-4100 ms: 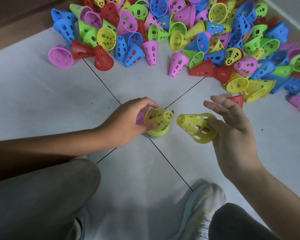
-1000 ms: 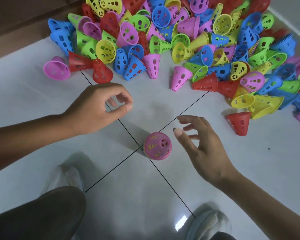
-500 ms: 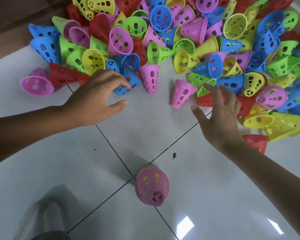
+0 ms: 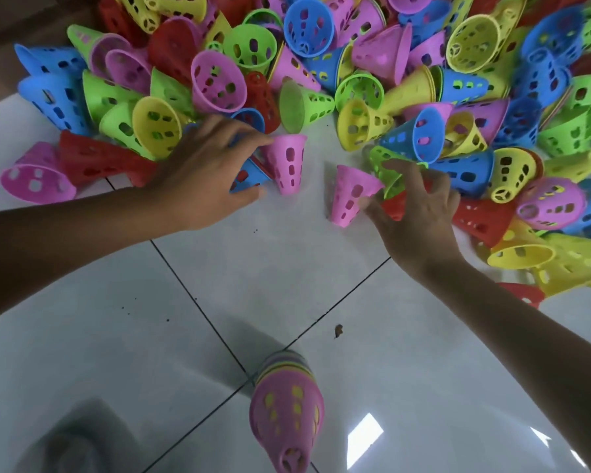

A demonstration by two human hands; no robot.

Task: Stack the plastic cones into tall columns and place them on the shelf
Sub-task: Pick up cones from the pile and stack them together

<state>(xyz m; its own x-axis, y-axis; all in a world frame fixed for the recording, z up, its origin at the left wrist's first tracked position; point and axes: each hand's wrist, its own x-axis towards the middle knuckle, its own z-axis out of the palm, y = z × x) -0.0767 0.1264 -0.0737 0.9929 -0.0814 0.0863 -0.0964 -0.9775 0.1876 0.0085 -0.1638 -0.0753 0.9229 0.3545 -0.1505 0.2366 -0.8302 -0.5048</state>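
A big heap of perforated plastic cones [image 4: 355, 73] in pink, blue, green, yellow and red fills the top of the view on the white tiled floor [image 4: 253, 268]. My left hand [image 4: 202, 172] lies spread over a blue cone [image 4: 249, 179] at the heap's edge, its index fingertip touching a pink cone [image 4: 289, 162]. My right hand [image 4: 413, 213] reaches in from the right with curved fingers over a green and a red cone. Its thumb touches a second pink cone [image 4: 350, 196]. A short stacked column [image 4: 285, 411] topped by a pink cone stands near me, untouched.
Dark tile joints cross near the column. A small brown crumb [image 4: 337, 331] lies on the floor between the column and the heap. A lone pink cone [image 4: 36, 179] lies at the heap's far left. Brown flooring [image 4: 0, 35] shows beyond the tiles at the top left.
Both hands left the column and moved forward to the heap's edge. The view shifted forward, so the column now sits low in the frame. Each hand now touches a pink cone.
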